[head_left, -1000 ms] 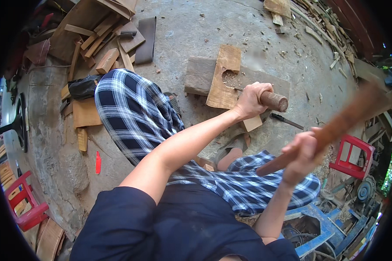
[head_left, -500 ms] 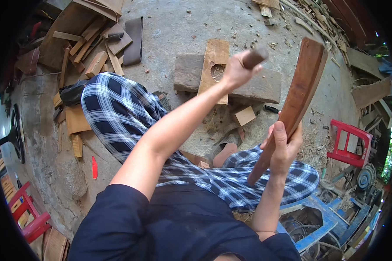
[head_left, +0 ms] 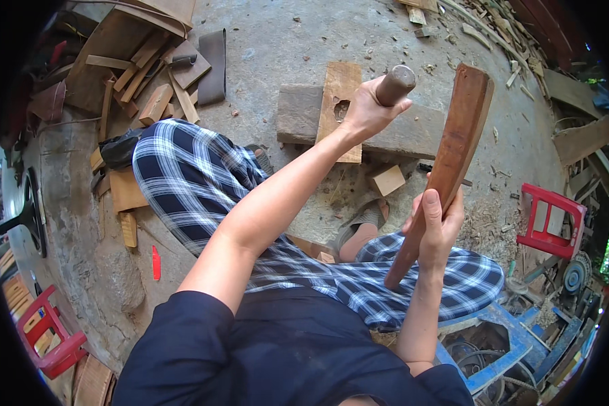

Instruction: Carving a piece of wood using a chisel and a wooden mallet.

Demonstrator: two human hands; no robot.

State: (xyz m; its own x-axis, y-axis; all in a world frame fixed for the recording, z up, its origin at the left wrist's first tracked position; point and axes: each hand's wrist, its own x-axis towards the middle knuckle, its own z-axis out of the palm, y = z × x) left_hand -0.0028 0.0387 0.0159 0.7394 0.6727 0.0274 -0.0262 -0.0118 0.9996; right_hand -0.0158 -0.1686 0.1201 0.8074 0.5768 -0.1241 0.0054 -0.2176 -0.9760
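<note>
My left hand point(head_left: 372, 116) is closed round a thick dark handle point(head_left: 396, 82) with a round flat end; the tool's lower part is hidden beneath the fist. Just below the hand lies a light wooden board point(head_left: 342, 76) with a rough hole in it, partly covered by the hand. The board rests across a heavy grey wooden block point(head_left: 299, 111). My right hand point(head_left: 438, 220) grips a long reddish-brown wooden bar point(head_left: 461, 125) near its lower part. The bar is raised and slanting, its wide end to the right of the dark handle and apart from it.
Before the block lies a small wood cube point(head_left: 388, 180). Scrap wood point(head_left: 157, 103) is piled at the far left. Red plastic stools point(head_left: 555, 220) point(head_left: 53, 331) stand on both sides. A blue metal frame point(head_left: 497, 372) is at the near right. Wood chips litter the concrete floor.
The dark handle has tilted to point more toward the view, and my left hand covers more of the hole. The wooden bar has moved left, closer to the handle. The whole view has shifted slightly.
</note>
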